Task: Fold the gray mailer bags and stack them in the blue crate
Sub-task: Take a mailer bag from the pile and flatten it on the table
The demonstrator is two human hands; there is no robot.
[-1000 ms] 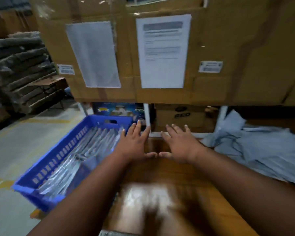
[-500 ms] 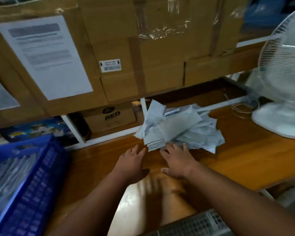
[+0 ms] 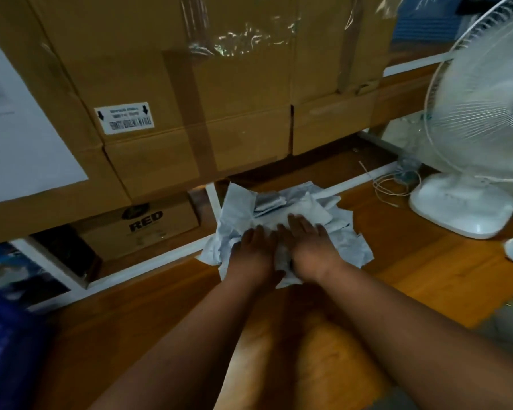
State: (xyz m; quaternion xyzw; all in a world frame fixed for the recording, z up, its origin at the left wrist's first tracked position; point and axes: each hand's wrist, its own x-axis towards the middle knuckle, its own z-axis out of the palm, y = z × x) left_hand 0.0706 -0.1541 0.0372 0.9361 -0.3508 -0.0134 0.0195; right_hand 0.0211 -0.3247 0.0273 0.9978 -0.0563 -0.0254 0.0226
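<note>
In the head view, the only view given, a loose heap of gray mailer bags (image 3: 282, 223) is seen lying on the wooden table (image 3: 412, 270), close against the white shelf rail under the stacked cardboard boxes (image 3: 166, 93). Both hands are laid on the near side of the heap. The left hand (image 3: 253, 253) is placed palm down with its fingers fairly straight; nothing is seen to be pinched, though the fingertips are blurred. The right hand (image 3: 310, 247) is spread flat on the bags just beside it, fingers extended and pressing, with no bag gripped. Only a blurred corner of the blue crate (image 3: 3, 344) is shown at the lower left edge, well apart from the heap.

Several risks can be judged from this. The bags are overlapped and crumpled, so more than one could be dragged out together when a single bag is wanted, and an uneven fold would be produced. The film looks slick, so a flat press without a pinch could let the top bag slide away. The heap could be pushed back under the shelf. A white fan (image 3: 480, 119) and a thin cable (image 3: 391, 187) stand to the right; light bags could be snagged there or blown about, should the fan be running, which cannot be told.
</note>
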